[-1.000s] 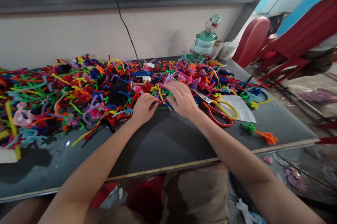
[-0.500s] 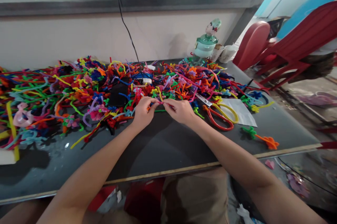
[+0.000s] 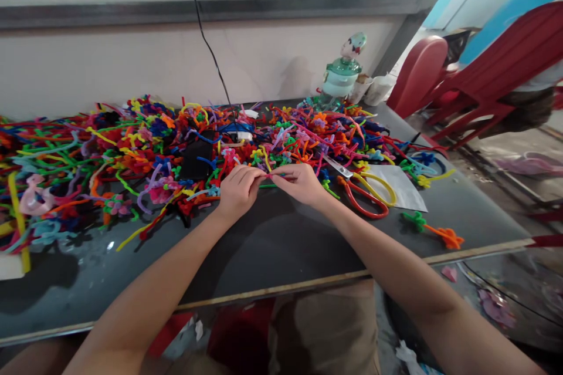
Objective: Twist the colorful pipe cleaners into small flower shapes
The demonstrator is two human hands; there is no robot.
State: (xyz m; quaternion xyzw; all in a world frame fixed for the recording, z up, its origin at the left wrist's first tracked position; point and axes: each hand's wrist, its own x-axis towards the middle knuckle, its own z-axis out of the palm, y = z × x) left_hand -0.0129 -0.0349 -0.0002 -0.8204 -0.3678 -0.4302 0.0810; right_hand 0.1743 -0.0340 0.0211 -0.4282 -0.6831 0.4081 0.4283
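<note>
Both hands meet over the front of the pile, fingertips pinched close together. My left hand [image 3: 240, 192] and my right hand [image 3: 299, 182] grip a small pink pipe cleaner [image 3: 269, 175], of which only a short piece shows between the fingers. The rest of it is hidden by the hands. Just beyond lies a long heap of coloured pipe cleaners [image 3: 145, 158], many bent into flower shapes. A green pipe cleaner [image 3: 267, 186] lies on the table by the fingertips. Right of my right hand rest scissors [image 3: 363, 187] with one red and one yellow handle loop.
A white plastic bag [image 3: 402, 187] lies beside the scissors. An orange and green pipe-cleaner flower [image 3: 448, 237] sits near the table's [image 3: 272, 246] right front edge. At the back stand a green bottle with a figure head [image 3: 343, 73] and paper cups [image 3: 379, 90]. Red chairs [image 3: 417, 75] are to the right.
The left fingers have folded over more and the hands have shifted slightly, still pinched together. The pink pipe cleaner shows less. The camera view has moved a little.
</note>
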